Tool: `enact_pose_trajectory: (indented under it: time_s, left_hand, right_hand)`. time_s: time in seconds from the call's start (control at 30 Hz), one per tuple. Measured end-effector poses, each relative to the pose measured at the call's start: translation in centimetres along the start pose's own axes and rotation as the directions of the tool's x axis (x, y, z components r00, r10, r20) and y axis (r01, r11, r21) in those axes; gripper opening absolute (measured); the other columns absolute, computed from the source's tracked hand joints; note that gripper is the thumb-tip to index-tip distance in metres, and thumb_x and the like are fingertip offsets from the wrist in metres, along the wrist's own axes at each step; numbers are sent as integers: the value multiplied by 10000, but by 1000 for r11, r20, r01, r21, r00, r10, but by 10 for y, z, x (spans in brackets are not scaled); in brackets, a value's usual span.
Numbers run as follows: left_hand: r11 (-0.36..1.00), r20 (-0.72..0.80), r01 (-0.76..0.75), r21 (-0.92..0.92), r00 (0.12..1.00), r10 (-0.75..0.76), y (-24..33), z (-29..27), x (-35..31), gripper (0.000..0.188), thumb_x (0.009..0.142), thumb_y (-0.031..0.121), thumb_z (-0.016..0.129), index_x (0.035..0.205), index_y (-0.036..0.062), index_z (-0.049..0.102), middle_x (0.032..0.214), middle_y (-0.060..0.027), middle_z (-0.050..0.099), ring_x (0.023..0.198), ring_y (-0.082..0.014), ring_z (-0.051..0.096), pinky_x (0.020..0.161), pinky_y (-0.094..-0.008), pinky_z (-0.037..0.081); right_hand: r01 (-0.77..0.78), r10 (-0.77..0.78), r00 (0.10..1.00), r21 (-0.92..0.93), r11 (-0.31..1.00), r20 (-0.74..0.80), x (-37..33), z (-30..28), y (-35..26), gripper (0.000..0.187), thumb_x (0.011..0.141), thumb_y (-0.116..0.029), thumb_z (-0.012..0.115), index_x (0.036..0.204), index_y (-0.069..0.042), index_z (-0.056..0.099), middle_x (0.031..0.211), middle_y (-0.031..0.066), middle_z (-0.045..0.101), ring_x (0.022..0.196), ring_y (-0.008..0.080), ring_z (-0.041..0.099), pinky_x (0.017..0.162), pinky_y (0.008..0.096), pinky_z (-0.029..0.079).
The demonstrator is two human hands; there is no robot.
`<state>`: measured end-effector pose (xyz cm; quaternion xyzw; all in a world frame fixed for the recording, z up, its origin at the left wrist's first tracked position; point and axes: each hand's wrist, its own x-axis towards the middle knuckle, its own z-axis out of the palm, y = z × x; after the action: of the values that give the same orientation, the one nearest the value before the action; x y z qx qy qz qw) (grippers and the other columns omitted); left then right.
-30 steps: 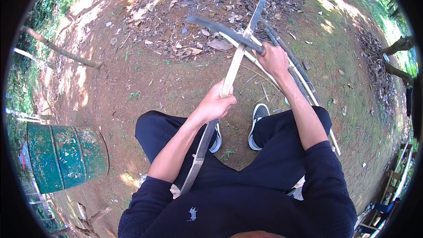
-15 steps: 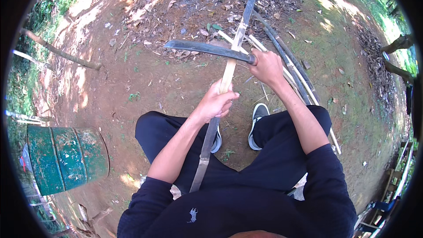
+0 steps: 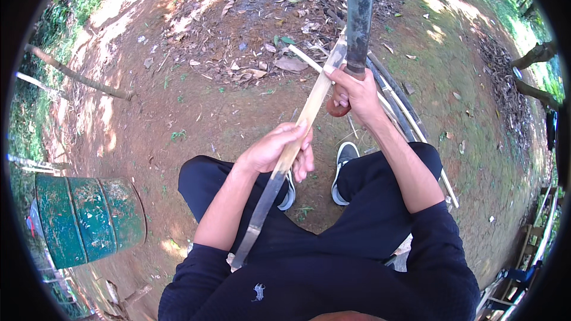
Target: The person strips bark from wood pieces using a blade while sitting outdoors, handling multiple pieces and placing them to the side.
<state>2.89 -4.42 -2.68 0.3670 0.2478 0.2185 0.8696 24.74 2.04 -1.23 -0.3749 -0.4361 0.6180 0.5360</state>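
A long bamboo strip (image 3: 314,104) slants from my lap up to the far right, its middle pale and scraped, its ends dark. My left hand (image 3: 267,150) holds the strip's middle, thumb on top and fingers loosely curled beneath. In my right hand (image 3: 360,94) is a machete (image 3: 359,21), gripped by its brown handle, whose rounded end shows below the fist. The dark blade stands pointing away from me, over the strip's far part and hiding some of it. My right thumb reaches across to the strip's pale section.
Several more bamboo strips (image 3: 410,120) lie on the dirt beyond my right knee. A green metal drum (image 3: 89,217) rests at the left. Dry leaves (image 3: 250,59) litter the ground ahead. My shoes (image 3: 346,154) are between my spread knees.
The machete has swung from lying crosswise over the strip to pointing away from me. My left hand has shifted slightly left and loosened, and the strip's near end has moved left.
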Motion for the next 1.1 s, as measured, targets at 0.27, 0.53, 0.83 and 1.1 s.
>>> enact_pose_trajectory:
  time_s: [0.27, 0.53, 0.83, 1.1]
  left_hand:
    - [996, -166, -71, 59, 983, 80, 16, 18, 4, 830, 1009, 662, 173, 1195, -59, 537, 856, -181, 681, 615, -204, 673, 467, -276, 548]
    - [958, -222, -264, -116, 947, 234, 17, 8, -6, 274, 1056, 242, 461, 1144, -13, 508, 686, -9, 467, 343, -21, 353, 264, -170, 285]
    - [960, -263, -246, -134, 943, 205, 12, 9, -4, 229, 1056, 245, 453, 1077, 23, 505, 673, 36, 391, 388, -25, 320, 302, -199, 272]
    - [978, -293, -208, -33, 937, 190, 19, 15, -9, 199, 1068, 253, 435, 1042, 62, 484, 653, 68, 330, 400, -12, 274, 316, -186, 231]
  right_hand:
    - [-160, 154, 981, 46, 986, 120, -27, 20, 9, 266, 926, -222, 711, 743, -80, 579, 514, -48, 471, 409, 53, 426, 400, 247, 318]
    - [79, -70, 997, -624, 777, 40, -13, -4, -3, 384, 898, -312, 724, 659, -43, 589, 491, -2, 488, 451, 102, 451, 457, 311, 357]
    - [412, -386, 832, -910, -55, 399, -13, 0, 15, 110, 681, -91, 664, 720, -72, 563, 594, 102, 628, 535, 342, 630, 488, 439, 459]
    - [426, -395, 825, -904, -36, 405, -3, -5, 24, 187, 645, -113, 703, 740, -81, 545, 625, 96, 606, 582, 325, 635, 540, 438, 467]
